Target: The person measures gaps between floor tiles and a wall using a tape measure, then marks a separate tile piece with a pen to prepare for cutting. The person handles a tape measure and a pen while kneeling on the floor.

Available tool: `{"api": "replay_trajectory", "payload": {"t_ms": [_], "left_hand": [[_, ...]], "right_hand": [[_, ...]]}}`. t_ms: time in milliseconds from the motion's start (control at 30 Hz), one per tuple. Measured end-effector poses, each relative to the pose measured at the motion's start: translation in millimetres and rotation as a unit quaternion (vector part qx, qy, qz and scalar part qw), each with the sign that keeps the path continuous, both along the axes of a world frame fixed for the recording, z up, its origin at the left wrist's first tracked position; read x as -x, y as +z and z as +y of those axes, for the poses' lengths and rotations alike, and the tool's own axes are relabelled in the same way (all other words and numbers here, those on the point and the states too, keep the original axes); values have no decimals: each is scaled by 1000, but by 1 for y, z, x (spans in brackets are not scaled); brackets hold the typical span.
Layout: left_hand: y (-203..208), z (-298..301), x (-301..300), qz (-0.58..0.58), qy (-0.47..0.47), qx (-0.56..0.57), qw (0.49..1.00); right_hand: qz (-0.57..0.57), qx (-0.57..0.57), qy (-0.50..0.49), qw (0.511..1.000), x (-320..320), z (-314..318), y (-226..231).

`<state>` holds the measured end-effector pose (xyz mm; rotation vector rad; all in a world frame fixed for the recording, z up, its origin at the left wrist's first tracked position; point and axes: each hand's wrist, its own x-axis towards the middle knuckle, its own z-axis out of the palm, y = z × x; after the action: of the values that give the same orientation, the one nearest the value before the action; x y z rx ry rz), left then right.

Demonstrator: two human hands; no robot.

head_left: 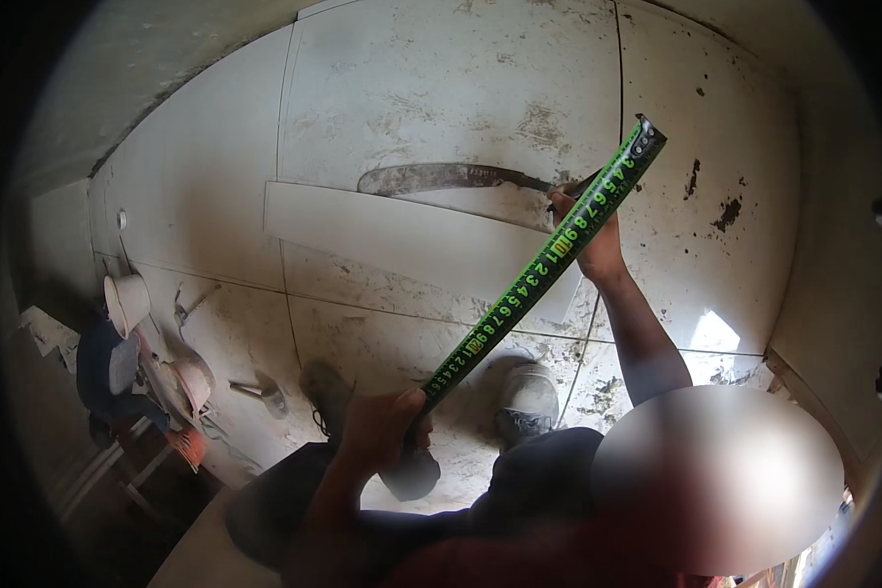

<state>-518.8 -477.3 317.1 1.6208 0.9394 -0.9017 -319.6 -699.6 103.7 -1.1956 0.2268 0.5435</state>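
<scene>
A green and black tape measure (539, 274) stretches diagonally across the view, its metal hook end at the upper right. My left hand (387, 421) is closed around its near end, and the case is mostly hidden by the fingers. My right hand (593, 240) is partly behind the tape's blade, its fingers closed at the handle end of a machete (451, 178). The machete's long, worn blade points left, just beyond a pale rectangular strip (402, 230) on the tiles. How firmly the right hand grips the handle is partly hidden by the tape.
Large, dirty pale tiles (451, 88) cover the floor. Dark shoes (526, 400) are near the strip. At left are a white pail (127, 302), a pinkish container (188, 382), a trowel-like tool (262, 394) and a hammer-like tool (196, 302). A blurred rounded shape (720, 480) covers the lower right.
</scene>
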Motion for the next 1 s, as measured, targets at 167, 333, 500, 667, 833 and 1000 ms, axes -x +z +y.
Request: {"api": "replay_trajectory", "payload": {"t_ms": [167,333,500,667,833,1000], "left_hand": [[-39,12,-111,-24,-288,22,957],[-49,-12,-225,-18,-625,-154,765],[-73,-34,-294,-84,-782,-256,562],[-112,-60,-322,-162,-825,-314,441],[-135,-99,-352,-239,-848,-302,364],[-160,-124,-363,-284,-874,-251,303]], "right_hand": [[-66,-61,-139,986,-9,-103,-23],[-35,-11,-169,985,-4,-184,3],[-82,124,-24,989,60,-175,10],[-148,227,-6,963,149,-120,2],[-106,305,-106,941,204,-70,-7],[-146,399,-182,887,217,-53,-23]]}}
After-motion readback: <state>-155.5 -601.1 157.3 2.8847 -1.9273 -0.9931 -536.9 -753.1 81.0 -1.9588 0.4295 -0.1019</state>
